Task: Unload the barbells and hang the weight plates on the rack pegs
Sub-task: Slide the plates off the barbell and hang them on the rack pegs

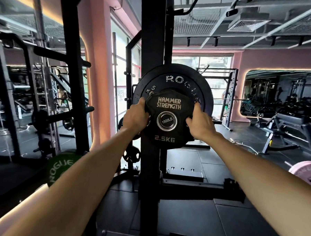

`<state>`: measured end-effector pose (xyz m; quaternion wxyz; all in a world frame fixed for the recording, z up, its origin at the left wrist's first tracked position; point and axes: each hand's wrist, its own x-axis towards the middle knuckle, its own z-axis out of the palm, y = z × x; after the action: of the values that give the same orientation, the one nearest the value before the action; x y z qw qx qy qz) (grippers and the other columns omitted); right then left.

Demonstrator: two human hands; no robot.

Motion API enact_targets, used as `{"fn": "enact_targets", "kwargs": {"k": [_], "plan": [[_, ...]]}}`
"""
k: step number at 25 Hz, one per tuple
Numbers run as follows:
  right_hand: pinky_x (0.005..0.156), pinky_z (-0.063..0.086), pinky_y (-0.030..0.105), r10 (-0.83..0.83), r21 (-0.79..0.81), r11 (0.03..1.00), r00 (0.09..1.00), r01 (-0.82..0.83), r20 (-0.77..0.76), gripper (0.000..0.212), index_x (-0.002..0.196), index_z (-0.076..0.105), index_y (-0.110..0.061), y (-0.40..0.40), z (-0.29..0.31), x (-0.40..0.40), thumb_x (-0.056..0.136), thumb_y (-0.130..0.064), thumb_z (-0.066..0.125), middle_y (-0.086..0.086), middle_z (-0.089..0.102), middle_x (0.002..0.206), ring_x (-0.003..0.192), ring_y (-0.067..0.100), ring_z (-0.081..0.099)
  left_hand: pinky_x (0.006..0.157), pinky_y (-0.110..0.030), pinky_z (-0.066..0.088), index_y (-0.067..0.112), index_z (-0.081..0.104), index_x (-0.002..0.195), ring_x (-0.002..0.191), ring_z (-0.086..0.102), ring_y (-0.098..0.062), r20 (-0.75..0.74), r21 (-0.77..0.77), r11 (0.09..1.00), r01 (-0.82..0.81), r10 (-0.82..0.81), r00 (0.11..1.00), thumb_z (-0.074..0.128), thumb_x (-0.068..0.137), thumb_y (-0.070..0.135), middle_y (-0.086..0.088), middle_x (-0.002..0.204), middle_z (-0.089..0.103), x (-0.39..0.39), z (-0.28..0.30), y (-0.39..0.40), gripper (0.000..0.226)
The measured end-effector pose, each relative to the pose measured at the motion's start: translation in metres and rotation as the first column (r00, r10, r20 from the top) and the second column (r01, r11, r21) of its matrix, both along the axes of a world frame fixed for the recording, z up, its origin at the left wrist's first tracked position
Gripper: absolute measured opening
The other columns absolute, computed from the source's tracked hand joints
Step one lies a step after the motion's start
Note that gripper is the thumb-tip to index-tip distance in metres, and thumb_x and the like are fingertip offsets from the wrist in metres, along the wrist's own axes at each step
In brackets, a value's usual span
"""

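A: Starting closest in, what are the two bare forearms doing?

B: They are reaching straight out toward the rack. The left hand (137, 113) is gripping the left rim of the small black rubber-coated plate marked "Hammer Strength 2.5KG" (167, 116), with its thumb lying on the front face and its fingers wrapping behind the edge. The right hand (199, 122) is mirroring it on the right rim, fingers curling round the edge. I judge that holding it from both sides is keeping the plate square to the peg.

A: And where is that plate sitting?

B: It is hanging on the chrome peg stamped "1500LB" (167, 121), whose end is showing through the centre hole. The plate appears to be sitting against the larger black bumper plate lettered "Rogue" (178, 79) behind it, though I cannot tell whether they are touching.

A: Why the smaller one in front?

B: Probably so the lighter plate is coming off first next time.

A: What is carrying the peg?

B: The black steel upright of the rack (152, 45), running from the floor past the top of the view.

A: Anything beyond?

B: A green "Rogue" plate (60, 168) is showing low on the left, and a pale pink plate (308, 172) is sitting at the right edge, apparently on a bar, so I judge more unloading is waiting.
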<state>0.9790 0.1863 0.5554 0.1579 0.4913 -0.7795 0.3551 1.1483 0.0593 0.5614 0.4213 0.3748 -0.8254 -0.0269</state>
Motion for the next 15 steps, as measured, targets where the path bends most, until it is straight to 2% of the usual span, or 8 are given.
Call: {"fn": "enact_targets", "kwargs": {"k": [3, 6, 9, 12, 15], "plan": [[0.067, 0.039, 0.038, 0.005, -0.006, 1.000, 1.000, -0.005, 0.019, 0.025, 0.114, 0.035, -0.008, 0.021, 0.008, 0.027, 0.094, -0.018, 0.045, 0.018, 0.057, 0.093, 0.086, 0.038, 0.057, 0.073, -0.042, 0.049, 0.007, 0.045, 0.116, 0.090, 0.062, -0.041, 0.019, -0.013, 1.000, -0.019, 0.020, 1.000, 0.049, 0.088, 0.007, -0.021, 0.100, 0.066, 0.027, 0.011, 0.023, 0.028], [0.067, 0.039, 0.037, 0.050, -0.017, 0.999, 0.998, -0.051, -0.033, 0.023, 0.112, 0.035, -0.009, 0.023, 0.026, 0.063, 0.094, -0.020, 0.046, 0.013, 0.056, 0.088, 0.085, 0.036, 0.058, 0.067, -0.040, 0.045, 0.008, 0.044, 0.112, 0.086, 0.061, -0.041, -0.003, -0.002, 0.999, -0.033, 0.033, 0.999, 0.048, 0.087, 0.009, -0.019, 0.096, 0.064, 0.068, 0.022, 0.023, 0.025], [0.070, 0.043, 0.038, 0.091, -0.024, 0.995, 0.994, -0.093, -0.052, 0.028, 0.117, 0.035, -0.008, 0.009, 0.036, 0.108, 0.094, -0.020, 0.046, 0.015, 0.061, 0.095, 0.085, 0.034, 0.058, 0.067, -0.040, 0.043, 0.009, 0.045, 0.115, 0.089, 0.060, -0.041, -0.022, -0.013, 0.999, -0.041, 0.041, 0.999, 0.048, 0.089, 0.010, -0.019, 0.098, 0.064, 0.116, 0.031, 0.012, 0.026], [0.073, 0.046, 0.041, 0.121, -0.005, 0.993, 0.992, -0.121, -0.035, 0.032, 0.120, 0.035, -0.007, -0.017, 0.036, 0.168, 0.094, -0.019, 0.047, 0.018, 0.062, 0.101, 0.094, 0.038, 0.060, 0.067, -0.038, 0.036, 0.009, 0.045, 0.115, 0.094, 0.060, -0.043, -0.012, -0.035, 0.996, -0.082, 0.082, 0.997, 0.050, 0.090, 0.011, -0.020, 0.101, 0.064, 0.179, 0.032, -0.011, 0.025], [0.072, 0.044, 0.039, 0.130, 0.022, 0.991, 0.991, -0.129, -0.035, 0.027, 0.115, 0.036, -0.007, -0.050, 0.030, 0.233, 0.093, -0.020, 0.048, 0.020, 0.062, 0.105, 0.098, 0.041, 0.060, 0.066, -0.038, 0.036, 0.007, 0.045, 0.111, 0.094, 0.060, -0.045, 0.003, -0.034, 0.997, -0.071, 0.071, 0.997, 0.052, 0.090, 0.013, -0.023, 0.099, 0.065, 0.247, 0.027, -0.044, 0.023]]}}
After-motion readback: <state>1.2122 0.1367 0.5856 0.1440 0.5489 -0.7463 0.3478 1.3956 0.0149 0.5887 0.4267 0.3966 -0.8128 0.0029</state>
